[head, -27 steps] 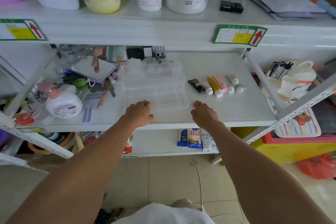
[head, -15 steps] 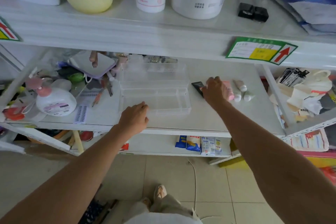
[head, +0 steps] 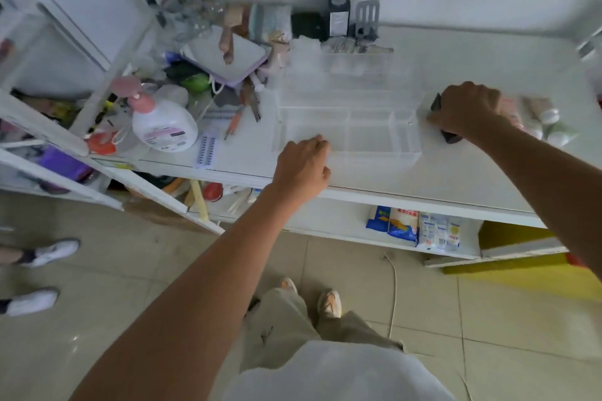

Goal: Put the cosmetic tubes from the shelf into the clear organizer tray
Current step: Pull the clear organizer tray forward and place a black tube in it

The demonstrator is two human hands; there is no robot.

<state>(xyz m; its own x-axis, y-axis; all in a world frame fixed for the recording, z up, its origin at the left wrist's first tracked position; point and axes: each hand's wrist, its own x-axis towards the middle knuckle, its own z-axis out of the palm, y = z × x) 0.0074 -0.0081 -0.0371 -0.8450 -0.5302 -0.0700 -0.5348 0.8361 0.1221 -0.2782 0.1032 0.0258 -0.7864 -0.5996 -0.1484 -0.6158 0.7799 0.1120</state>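
The clear organizer tray (head: 350, 137) sits on the white shelf (head: 456, 169), its compartments showing nothing inside. To its right lies a row of small cosmetic tubes (head: 547, 122), blurred. My right hand (head: 465, 109) is closed around the black tube (head: 451, 137) at the row's left end, with the tube's ends showing above and below my fingers. My left hand (head: 301, 166) rests loosely curled at the shelf's front edge, touching the tray's near left corner and holding nothing.
Clutter fills the shelf's left side: a white pump bottle (head: 163, 127), a purple-edged mirror (head: 224, 60), pencils and jars. Packets (head: 413, 228) lie on the lower shelf. Another person's white shoes (head: 45, 252) stand on the tiled floor at left.
My right hand went from the shelf's front edge to the tube row and closed on the black tube. The camera tilted down. My left hand stayed by the tray's corner.
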